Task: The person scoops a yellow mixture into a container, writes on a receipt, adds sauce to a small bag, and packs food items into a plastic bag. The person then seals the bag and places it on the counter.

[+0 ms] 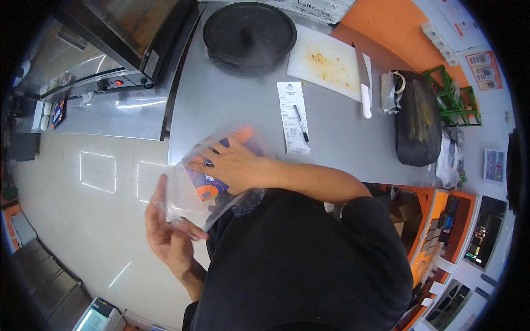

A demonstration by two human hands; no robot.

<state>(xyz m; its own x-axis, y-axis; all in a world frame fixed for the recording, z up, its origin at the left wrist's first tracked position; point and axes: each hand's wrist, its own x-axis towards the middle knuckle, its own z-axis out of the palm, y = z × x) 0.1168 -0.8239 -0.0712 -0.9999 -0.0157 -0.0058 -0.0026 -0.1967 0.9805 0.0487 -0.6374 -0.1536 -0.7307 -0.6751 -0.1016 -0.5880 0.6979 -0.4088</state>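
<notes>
My right hand [238, 167] lies over a blue-and-orange printed cardboard box [207, 188], its fingers spread across the top. The box is at the steel table's front left corner, with its lower corner toward my body. A clear plastic bag [182, 194] surrounds much of the box. Whether the film also covers my right fingers is hard to tell. Lower left, my left hand [169, 233] holds the edge of the bag with thumb and fingers spread apart. My right hand and the plastic hide part of the box.
A printed receipt [292, 136] with a pen [301, 124] on it lies on the steel table [343, 140]. Behind are a round black lid [248, 35], a stained white cutting board [323, 62] and a white-handled knife [365, 97]. A black padded bag [418, 120] stands right, a heated cabinet [120, 78] left.
</notes>
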